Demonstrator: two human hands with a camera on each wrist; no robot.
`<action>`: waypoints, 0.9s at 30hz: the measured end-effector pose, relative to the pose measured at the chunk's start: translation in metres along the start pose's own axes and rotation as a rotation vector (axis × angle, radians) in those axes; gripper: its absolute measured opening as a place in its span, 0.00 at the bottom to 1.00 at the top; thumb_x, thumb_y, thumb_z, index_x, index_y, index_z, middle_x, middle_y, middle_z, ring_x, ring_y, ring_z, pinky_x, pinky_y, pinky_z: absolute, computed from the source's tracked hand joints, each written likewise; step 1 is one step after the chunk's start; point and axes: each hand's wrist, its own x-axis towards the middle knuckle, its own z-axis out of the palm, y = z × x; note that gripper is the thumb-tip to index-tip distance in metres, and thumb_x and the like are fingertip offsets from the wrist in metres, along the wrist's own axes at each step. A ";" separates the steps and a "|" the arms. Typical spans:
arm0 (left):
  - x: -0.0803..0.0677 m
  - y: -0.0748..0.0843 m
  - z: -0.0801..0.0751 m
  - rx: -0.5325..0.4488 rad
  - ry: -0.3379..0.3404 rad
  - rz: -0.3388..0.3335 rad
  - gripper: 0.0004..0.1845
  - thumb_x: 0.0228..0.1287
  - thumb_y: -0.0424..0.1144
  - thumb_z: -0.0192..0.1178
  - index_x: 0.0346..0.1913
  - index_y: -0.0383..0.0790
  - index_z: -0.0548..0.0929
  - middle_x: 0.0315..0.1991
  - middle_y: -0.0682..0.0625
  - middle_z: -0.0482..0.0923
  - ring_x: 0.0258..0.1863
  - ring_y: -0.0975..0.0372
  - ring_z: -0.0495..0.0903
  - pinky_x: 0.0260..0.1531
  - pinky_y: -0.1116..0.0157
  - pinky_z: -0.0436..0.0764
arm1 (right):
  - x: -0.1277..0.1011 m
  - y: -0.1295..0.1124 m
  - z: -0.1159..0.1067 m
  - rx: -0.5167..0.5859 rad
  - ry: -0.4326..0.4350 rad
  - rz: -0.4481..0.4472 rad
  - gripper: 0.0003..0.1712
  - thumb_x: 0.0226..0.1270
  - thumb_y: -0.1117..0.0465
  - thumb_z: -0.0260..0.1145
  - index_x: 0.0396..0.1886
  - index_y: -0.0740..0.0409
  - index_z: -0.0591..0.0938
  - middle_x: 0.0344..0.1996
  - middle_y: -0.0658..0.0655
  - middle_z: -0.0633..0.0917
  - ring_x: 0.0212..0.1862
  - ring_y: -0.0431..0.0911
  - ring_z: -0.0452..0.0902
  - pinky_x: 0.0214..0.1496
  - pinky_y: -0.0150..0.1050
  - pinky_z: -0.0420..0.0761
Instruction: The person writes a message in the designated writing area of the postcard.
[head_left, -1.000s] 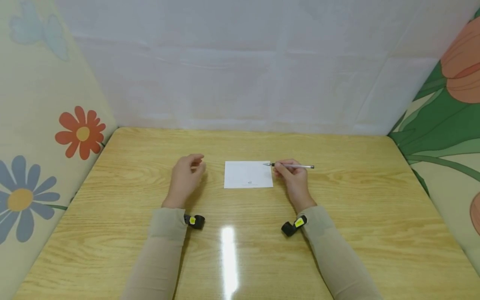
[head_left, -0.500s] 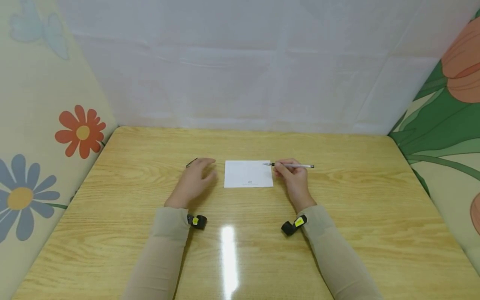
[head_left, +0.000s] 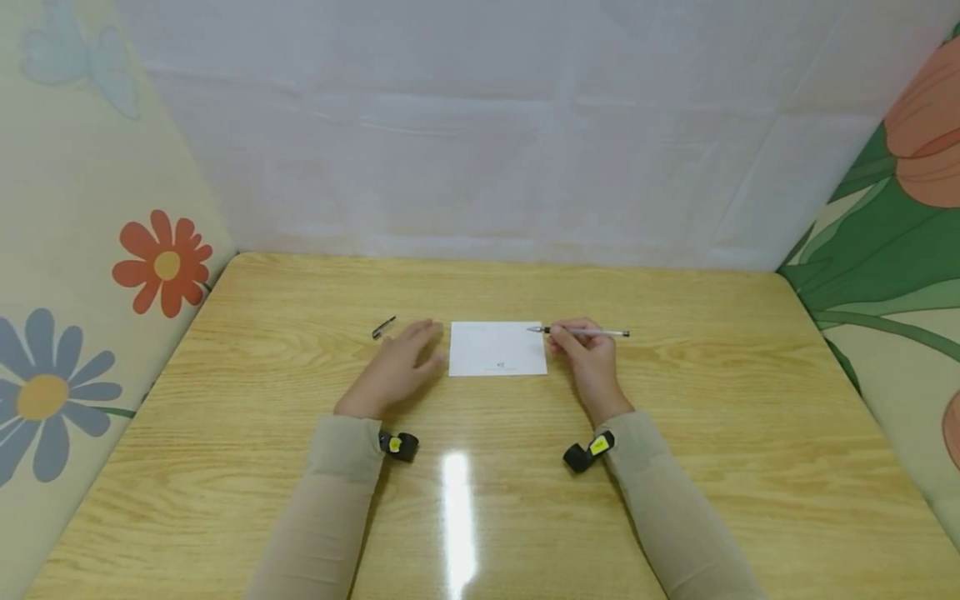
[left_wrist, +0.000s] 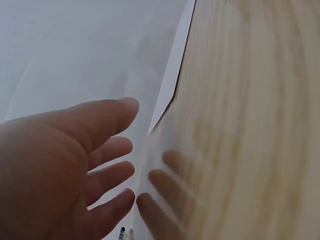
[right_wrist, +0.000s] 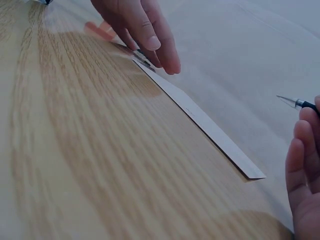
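A white card (head_left: pixel 497 350) with a tiny mark near its lower edge lies flat at mid-table. Just left of it hovers my left hand (head_left: pixel 399 368), its fingers loosely extended and holding nothing; in the left wrist view the hand (left_wrist: pixel 65 165) is apart from the card (left_wrist: pixel 172 75). At the card's right edge, my right hand (head_left: pixel 588 362) pinches a pen (head_left: pixel 611 333) between thumb and fingers, tip over the card's upper right corner. The right wrist view has the pen tip (right_wrist: pixel 287 99) clear of the card (right_wrist: pixel 210 130). Behind my left hand lies a black pen cap (head_left: pixel 383 327).
The wood-grain table (head_left: pixel 675 500) has a bright reflection near its front. A white sheet (head_left: pixel 480 150) hangs behind it, and flower-patterned panels stand to the left and right.
My left hand has moved right toward the card, and its fingers have straightened. The pen cap now shows on the table behind it. My right hand and the pen have stayed in place.
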 end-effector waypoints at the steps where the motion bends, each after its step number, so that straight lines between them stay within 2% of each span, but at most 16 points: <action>1: 0.000 0.000 0.000 0.009 -0.009 0.001 0.33 0.79 0.48 0.51 0.79 0.35 0.58 0.80 0.36 0.50 0.79 0.41 0.45 0.72 0.33 0.36 | 0.000 0.000 0.000 -0.002 -0.001 0.001 0.07 0.66 0.70 0.71 0.36 0.73 0.83 0.30 0.54 0.86 0.31 0.41 0.84 0.37 0.32 0.86; 9: 0.000 0.002 0.005 0.075 -0.088 -0.003 0.37 0.79 0.51 0.51 0.81 0.41 0.52 0.82 0.39 0.43 0.80 0.40 0.38 0.70 0.33 0.29 | -0.001 -0.001 0.000 0.009 -0.010 0.000 0.04 0.66 0.70 0.71 0.34 0.69 0.84 0.32 0.56 0.85 0.32 0.41 0.84 0.38 0.32 0.86; 14: 0.000 0.003 0.006 0.113 -0.109 -0.009 0.37 0.80 0.52 0.50 0.82 0.41 0.51 0.82 0.40 0.42 0.80 0.41 0.35 0.70 0.33 0.28 | -0.001 0.000 -0.001 0.001 -0.015 -0.007 0.07 0.65 0.68 0.73 0.34 0.69 0.84 0.32 0.56 0.85 0.32 0.41 0.85 0.38 0.32 0.86; 20: -0.001 0.003 0.007 0.138 -0.131 -0.003 0.35 0.81 0.50 0.47 0.82 0.42 0.50 0.82 0.41 0.40 0.80 0.41 0.33 0.70 0.34 0.26 | -0.001 0.000 -0.002 -0.038 -0.034 -0.014 0.03 0.66 0.70 0.71 0.33 0.65 0.84 0.33 0.54 0.84 0.32 0.41 0.84 0.39 0.32 0.86; 23: -0.001 0.003 0.009 0.141 -0.136 -0.004 0.35 0.82 0.50 0.46 0.82 0.43 0.49 0.82 0.41 0.38 0.80 0.41 0.31 0.70 0.34 0.25 | -0.001 0.000 -0.002 -0.047 -0.041 -0.020 0.04 0.67 0.69 0.71 0.34 0.67 0.84 0.33 0.54 0.84 0.32 0.41 0.84 0.39 0.32 0.86; 27: -0.001 0.003 0.010 0.152 -0.143 -0.008 0.35 0.82 0.51 0.45 0.82 0.44 0.48 0.82 0.41 0.37 0.80 0.42 0.31 0.70 0.34 0.25 | -0.001 -0.001 -0.002 -0.052 -0.048 -0.027 0.12 0.66 0.67 0.72 0.38 0.75 0.82 0.33 0.54 0.84 0.33 0.41 0.84 0.39 0.32 0.86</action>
